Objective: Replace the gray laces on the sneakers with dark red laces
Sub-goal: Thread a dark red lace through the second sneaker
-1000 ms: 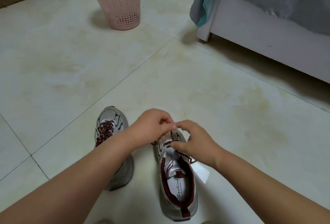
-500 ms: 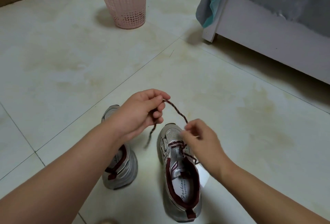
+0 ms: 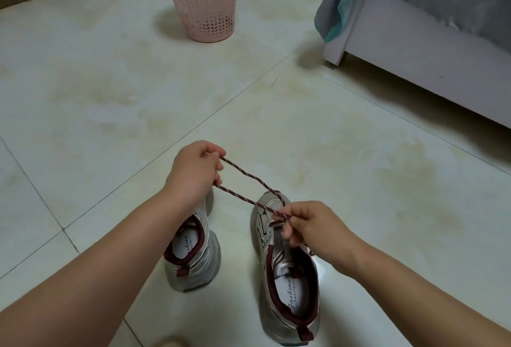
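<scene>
Left hand [image 3: 193, 172] grips dark red lace [image 3: 246, 194], lifted | right hand [image 3: 309, 228] pinches it over the right sneaker [image 3: 287, 266] | lace taut between the hands | left sneaker [image 3: 193, 258] beside, on the floor [image 3: 110, 98] | pink basket [image 3: 204, 1] well beyond.

Dark red lace [image 3: 249, 178] white-flecked; sneakers [image 3: 287, 263] silver-gray; basket [image 3: 204, 1] pink.

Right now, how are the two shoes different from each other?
The right shoe has its dark red lace pulled up loose between the left hand and the right hand; no hand touches the left shoe. The left arm hides the left shoe's front, while the right shoe's toe shows. Both are silvery with dark red collars and stand on the floor.
</scene>
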`<state>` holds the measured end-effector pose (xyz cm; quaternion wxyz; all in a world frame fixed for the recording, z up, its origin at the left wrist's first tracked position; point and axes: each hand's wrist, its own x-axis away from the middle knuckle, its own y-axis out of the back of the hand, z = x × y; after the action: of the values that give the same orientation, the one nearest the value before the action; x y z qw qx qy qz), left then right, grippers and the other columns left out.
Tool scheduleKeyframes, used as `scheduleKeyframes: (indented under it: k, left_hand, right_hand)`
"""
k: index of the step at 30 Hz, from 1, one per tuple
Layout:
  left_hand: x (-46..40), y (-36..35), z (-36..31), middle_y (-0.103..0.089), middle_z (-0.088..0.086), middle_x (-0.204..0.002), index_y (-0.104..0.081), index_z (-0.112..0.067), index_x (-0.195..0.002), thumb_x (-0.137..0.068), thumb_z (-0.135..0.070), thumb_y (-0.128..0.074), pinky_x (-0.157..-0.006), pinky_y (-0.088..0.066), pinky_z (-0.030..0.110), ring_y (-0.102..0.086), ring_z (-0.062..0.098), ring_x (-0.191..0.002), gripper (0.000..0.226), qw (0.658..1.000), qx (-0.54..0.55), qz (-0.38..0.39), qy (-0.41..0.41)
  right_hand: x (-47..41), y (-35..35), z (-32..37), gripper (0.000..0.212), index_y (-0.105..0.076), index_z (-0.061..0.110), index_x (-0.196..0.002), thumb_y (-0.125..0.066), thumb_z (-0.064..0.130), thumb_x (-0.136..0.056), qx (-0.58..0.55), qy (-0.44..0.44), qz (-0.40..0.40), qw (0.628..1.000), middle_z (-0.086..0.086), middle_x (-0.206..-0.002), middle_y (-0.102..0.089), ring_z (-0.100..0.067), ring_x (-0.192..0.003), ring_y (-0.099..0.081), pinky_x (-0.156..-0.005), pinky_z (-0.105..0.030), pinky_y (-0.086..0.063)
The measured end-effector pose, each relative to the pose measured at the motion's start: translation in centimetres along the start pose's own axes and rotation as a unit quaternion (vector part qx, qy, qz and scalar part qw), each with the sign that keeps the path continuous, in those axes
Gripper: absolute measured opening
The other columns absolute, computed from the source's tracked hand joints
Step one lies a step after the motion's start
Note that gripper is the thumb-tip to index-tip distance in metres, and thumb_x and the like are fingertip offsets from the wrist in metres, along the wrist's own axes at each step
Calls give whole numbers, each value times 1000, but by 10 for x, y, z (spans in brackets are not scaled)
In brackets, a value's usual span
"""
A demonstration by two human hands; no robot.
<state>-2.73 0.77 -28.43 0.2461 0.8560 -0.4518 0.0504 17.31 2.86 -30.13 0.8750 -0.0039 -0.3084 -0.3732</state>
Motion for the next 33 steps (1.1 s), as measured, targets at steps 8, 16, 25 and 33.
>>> scheduleKeyframes:
  k: [8,16,25,33]
  left_hand:
    - [30,-31,6,-68,4,-99,-68,-15,-102,-91,-18,-53,-95,-44,36,-61,20,-97,18,941,-196,238,-139]
    - [23,-34,29,-63,-2,-64,-72,-11,-76,-79,-10,-69,-53,-40,7,-50,-3,-50,5,948,-120,293,-30]
    - [25,-49,55,-50,-12,-52,-58,-25,-61,-80,-18,-61,-67,-43,21,-46,2,-53,20,923,-272,261,-76]
    - [21,-54,58,-69,-3,-85,-70,-18,-84,-84,-22,-62,-75,-45,23,-60,13,-80,9,897,-338,258,-120]
  right_hand:
    - [-13,-3,17,21,-57,19,-62,-70,16,-78,143,97,-99,980,-1,-62,-67,-18,-57,-61,-63,-29,-49]
    - [-15,-8,0,30,-54,28,-61,-71,9,-76,130,96,-80,984,9,-57,-56,-2,-52,-47,-56,-15,-40]
    - [-19,-11,-32,22,-71,27,-92,-50,24,-85,406,68,-33,911,2,-89,-50,-21,-103,-47,-86,-29,-39]
    - [-27,-12,-39,26,-67,29,-108,-51,22,-89,364,66,-75,926,5,-94,-51,-15,-108,-48,-71,-20,-26]
